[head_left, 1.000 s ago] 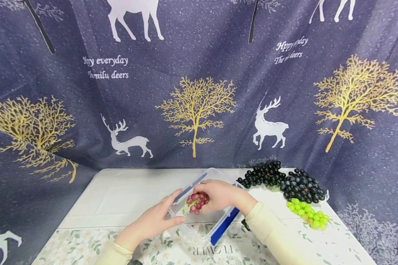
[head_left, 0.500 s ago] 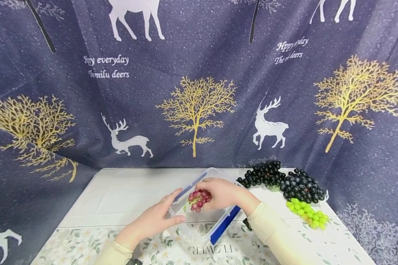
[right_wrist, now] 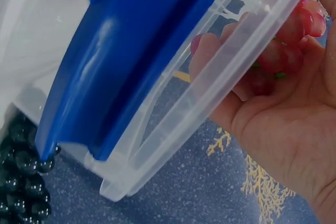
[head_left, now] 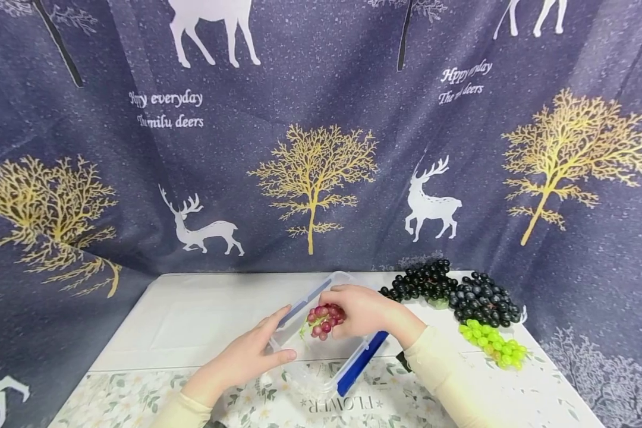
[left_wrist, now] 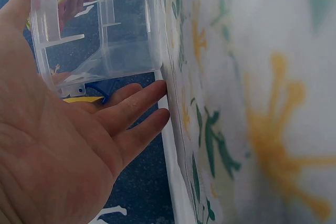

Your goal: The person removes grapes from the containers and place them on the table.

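My right hand (head_left: 365,310) holds a bunch of red grapes (head_left: 326,319) over a clear plastic box (head_left: 312,383), within its rim. In the right wrist view, red grapes (right_wrist: 286,51) lie in my palm, partly behind the box's pale rim; a blue side latch (right_wrist: 126,61) hangs outside. My left hand (head_left: 244,358) is at the box's near left corner, thumb and index finger spread along the rim. The left wrist view shows its lower fingers (left_wrist: 134,108) extended beside the clear wall (left_wrist: 126,59). Whether the grapes touch the box floor, I cannot tell.
Bunches of black grapes (head_left: 425,279) and dark grapes (head_left: 484,300) lie at the back right of the white table (head_left: 192,321). In front of them are green grapes (head_left: 494,345). A patterned curtain (head_left: 321,89) hangs behind. A small dark object (head_left: 403,361) shows by my right sleeve.
My right hand has shifted slightly rightward with the red grapes, still over the box. My left hand has kept its place at the corner. The head view has swung a little.
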`<state>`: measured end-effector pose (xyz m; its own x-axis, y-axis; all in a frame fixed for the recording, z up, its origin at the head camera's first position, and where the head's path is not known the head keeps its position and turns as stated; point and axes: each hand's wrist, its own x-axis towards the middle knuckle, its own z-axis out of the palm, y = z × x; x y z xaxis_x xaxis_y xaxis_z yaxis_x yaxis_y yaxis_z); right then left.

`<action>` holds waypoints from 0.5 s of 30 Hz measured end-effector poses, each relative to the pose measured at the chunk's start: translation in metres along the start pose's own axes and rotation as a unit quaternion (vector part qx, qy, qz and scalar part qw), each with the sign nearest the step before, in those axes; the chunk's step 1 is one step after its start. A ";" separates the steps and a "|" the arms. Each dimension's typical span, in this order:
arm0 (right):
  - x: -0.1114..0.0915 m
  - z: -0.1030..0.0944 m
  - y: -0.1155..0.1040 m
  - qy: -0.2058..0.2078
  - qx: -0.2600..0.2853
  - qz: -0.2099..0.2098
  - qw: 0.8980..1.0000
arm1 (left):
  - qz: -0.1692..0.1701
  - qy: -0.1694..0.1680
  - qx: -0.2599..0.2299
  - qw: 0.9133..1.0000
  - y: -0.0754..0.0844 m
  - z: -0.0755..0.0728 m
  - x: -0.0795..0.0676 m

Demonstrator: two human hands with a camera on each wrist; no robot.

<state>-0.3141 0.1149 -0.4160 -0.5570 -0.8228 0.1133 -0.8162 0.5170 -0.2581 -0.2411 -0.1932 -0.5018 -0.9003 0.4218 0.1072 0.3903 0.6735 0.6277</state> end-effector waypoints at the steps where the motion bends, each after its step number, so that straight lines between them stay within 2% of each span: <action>1: -0.001 0.000 0.000 0.000 0.001 0.001 1.000 | 0.000 0.001 0.001 1.000 0.000 0.000 -0.001; 6: -0.005 -0.002 0.003 -0.003 0.006 0.010 1.000 | -0.001 0.003 0.004 1.000 0.000 0.000 -0.002; 15: -0.012 -0.008 0.005 0.020 0.000 0.014 1.000 | 0.000 0.000 0.000 1.000 0.000 0.000 -0.002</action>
<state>-0.3126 0.1293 -0.4111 -0.5852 -0.7981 0.1438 -0.8001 0.5394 -0.2624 -0.2396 -0.1944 -0.5019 -0.9004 0.4220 0.1062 0.3898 0.6738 0.6277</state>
